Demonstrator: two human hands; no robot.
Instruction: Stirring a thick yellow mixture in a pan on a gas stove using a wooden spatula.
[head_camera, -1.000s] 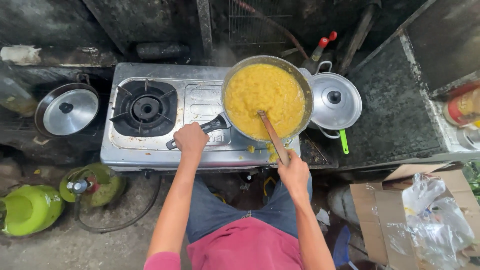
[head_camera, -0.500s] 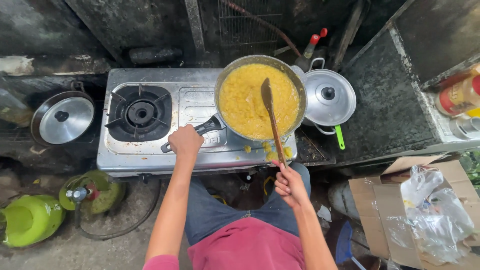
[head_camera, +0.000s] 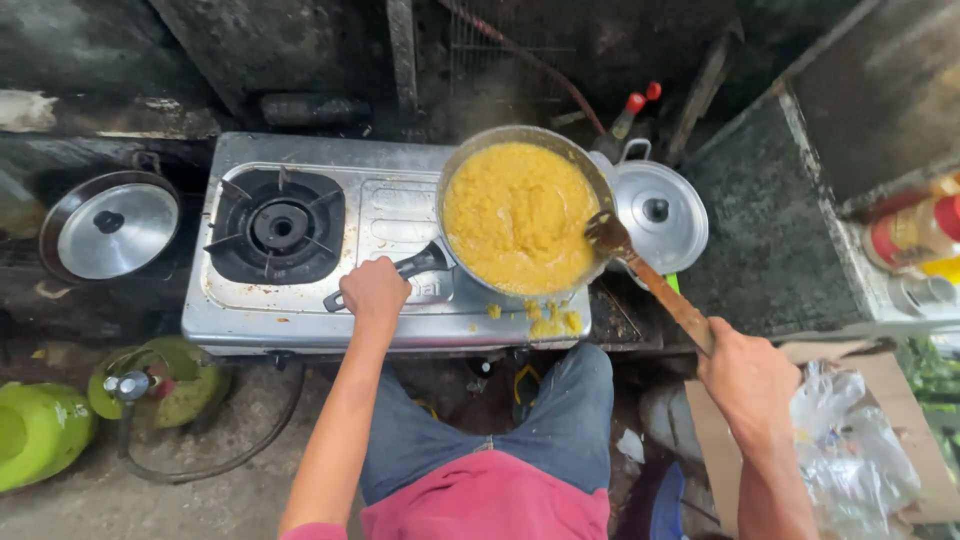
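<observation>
A pan (head_camera: 455, 170) full of yellow mashed food (head_camera: 518, 215) sits on the right burner of a steel two-burner gas stove (head_camera: 395, 215). My left hand (head_camera: 374, 291) grips the pan's black handle (head_camera: 420, 264). My right hand (head_camera: 748, 378) holds a wooden spoon (head_camera: 650, 280) by its handle; the spoon's head rests at the pan's right rim. Bits of yellow food (head_camera: 547, 318) lie spilled on the stove's front edge.
The left burner (head_camera: 279, 226) is bare. A lidded metal pot (head_camera: 658, 214) stands right of the pan, another lidded pot (head_camera: 108, 229) left of the stove. Green gas cylinders (head_camera: 40, 430) sit on the floor at left. A cardboard box with plastic bags (head_camera: 860, 440) is at right, bottles (head_camera: 915, 230) on the counter.
My right hand has pulled the wooden spoon out of the middle of the food and swung it right to the pan's rim. My left hand stays on the handle.
</observation>
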